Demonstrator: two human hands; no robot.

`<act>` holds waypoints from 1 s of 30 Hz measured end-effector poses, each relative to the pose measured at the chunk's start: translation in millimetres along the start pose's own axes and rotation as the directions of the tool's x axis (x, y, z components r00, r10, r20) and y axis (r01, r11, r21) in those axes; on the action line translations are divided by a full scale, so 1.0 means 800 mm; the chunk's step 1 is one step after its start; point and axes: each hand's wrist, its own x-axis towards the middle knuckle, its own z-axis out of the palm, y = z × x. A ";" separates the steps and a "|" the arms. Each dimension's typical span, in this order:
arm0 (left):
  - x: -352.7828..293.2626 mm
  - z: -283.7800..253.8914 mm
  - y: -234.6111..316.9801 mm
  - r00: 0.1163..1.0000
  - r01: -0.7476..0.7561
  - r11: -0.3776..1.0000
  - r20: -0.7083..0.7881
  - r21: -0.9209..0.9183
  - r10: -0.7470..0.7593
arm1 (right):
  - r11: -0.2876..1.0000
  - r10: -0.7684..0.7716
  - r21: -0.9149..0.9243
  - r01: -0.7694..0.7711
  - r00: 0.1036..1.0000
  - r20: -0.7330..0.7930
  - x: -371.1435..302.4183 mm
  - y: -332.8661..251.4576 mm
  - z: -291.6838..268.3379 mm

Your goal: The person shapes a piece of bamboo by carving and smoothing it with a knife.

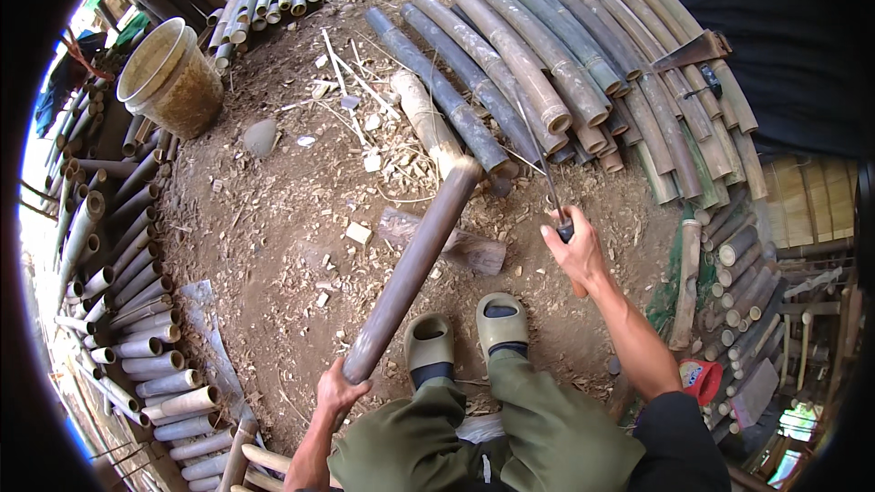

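The dark bamboo pole [415, 269] slants mid-scene, near end wrapped in my left hand [339, 389]; my right hand [578, 253] grips a black-handled knife [566, 231]; best steady the pole's far end by the pale log [424, 118], blade clear of fingers.

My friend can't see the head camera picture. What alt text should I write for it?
A left hand grips the near end of a pole slanting over dirt strewn with wood chips; the right hand holds a long, thin blade by its black handle. More poles lie at upper right, and a bucket is at upper left.
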 end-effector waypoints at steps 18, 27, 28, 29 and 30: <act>0.028 0.005 0.237 0.699 0.534 -0.007 0.437 -0.845 0.567 | 0.495 -0.842 -0.198 0.846 0.524 0.130 -0.021 -0.057 0.088; 0.013 -0.002 0.250 0.609 0.677 -0.128 0.454 -0.725 0.650 | 0.531 -0.805 -0.243 0.812 0.573 0.155 0.005 -0.057 0.096; 0.016 -0.004 0.247 0.577 0.665 -0.095 0.430 -0.741 0.694 | 0.715 -0.626 -0.262 0.648 0.761 0.172 0.016 -0.062 0.092; 0.017 -0.004 0.246 0.576 0.662 -0.112 0.408 -0.741 0.709 | 0.851 -0.404 -0.285 0.442 0.896 0.184 0.022 -0.068 0.089; 0.018 -0.005 0.247 0.575 0.658 -0.129 0.385 -0.741 0.722 | 0.786 -0.499 -0.305 0.538 0.843 0.200 0.016 -0.058 0.092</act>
